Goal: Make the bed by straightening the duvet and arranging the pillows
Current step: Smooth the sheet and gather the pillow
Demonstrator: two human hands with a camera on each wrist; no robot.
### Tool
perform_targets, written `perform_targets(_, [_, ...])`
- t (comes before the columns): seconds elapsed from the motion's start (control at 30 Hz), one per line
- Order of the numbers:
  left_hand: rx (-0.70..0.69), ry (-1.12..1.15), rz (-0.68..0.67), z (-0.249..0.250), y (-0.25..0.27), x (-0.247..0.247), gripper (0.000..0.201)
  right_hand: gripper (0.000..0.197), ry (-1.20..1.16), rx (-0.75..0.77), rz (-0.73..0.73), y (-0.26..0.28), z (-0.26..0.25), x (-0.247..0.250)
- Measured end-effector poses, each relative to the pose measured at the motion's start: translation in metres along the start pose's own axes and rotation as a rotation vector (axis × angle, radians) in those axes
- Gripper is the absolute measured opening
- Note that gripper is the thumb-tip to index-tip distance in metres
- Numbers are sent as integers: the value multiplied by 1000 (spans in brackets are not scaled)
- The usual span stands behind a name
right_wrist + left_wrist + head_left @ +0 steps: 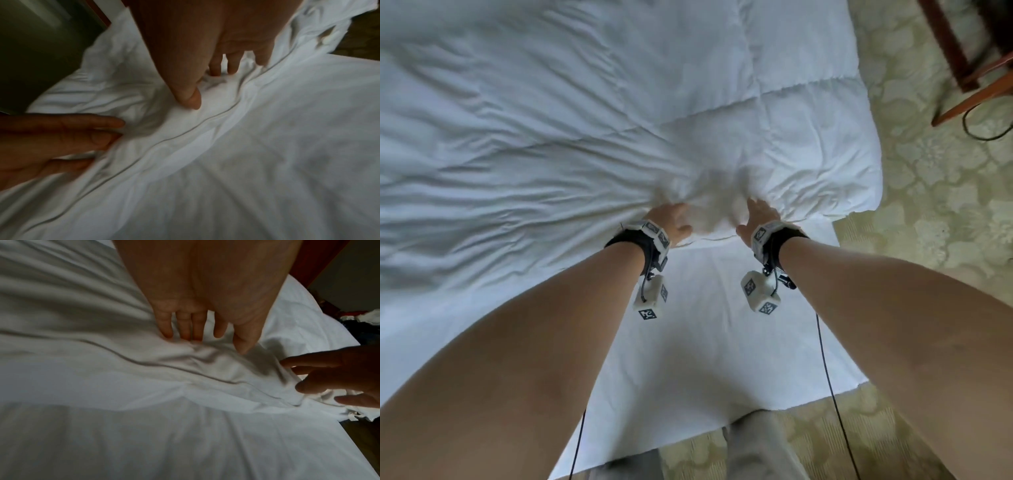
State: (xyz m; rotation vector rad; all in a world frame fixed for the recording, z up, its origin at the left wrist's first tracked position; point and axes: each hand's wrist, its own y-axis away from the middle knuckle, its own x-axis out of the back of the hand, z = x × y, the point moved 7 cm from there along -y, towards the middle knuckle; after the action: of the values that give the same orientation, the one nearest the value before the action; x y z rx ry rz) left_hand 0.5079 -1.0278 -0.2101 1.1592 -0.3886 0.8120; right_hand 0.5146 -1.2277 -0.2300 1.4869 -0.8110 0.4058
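Note:
A white quilted duvet [551, 120] covers the far part of the bed, creased, with its near edge bunched up between my hands. My left hand [671, 219] and right hand [760, 216] lie on that edge, a short gap apart. From the left wrist, the left hand [216, 337] has straight fingers with their tips pressing into the duvet [82, 321]. The right hand [203, 87] touches the duvet [102, 91] with thumb and fingertips, fingers only slightly bent. The bare white sheet [705, 325] lies nearer me. No pillow is in view.
Patterned beige carpet [928, 205] borders the bed's right side and foot. Wooden chair legs [962, 68] and a loose black cable [983, 133] are at the top right. My grey trouser leg [756, 445] stands at the sheet's near edge.

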Motion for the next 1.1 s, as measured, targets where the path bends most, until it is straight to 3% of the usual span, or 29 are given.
perform_targets(0.13, [51,27,37,-63,70,38,63,62,-37,98,-21,65,-73,-8])
perform_targets(0.37, [-20,123,232,-163,246,129,55,53,6,167,70,220,-218,-17])
perform_targets(0.63, [109,93,295,-299,420,203,61,54,164,436,103,365,-406,-28])
perform_targets(0.83, [292,248,500,-403,552,214,57,55,287,633,122,453,-517,-61])
perform_targets(1.1, [465,289,603,-529,691,212,61,59,395,851,146,565,-643,-124])
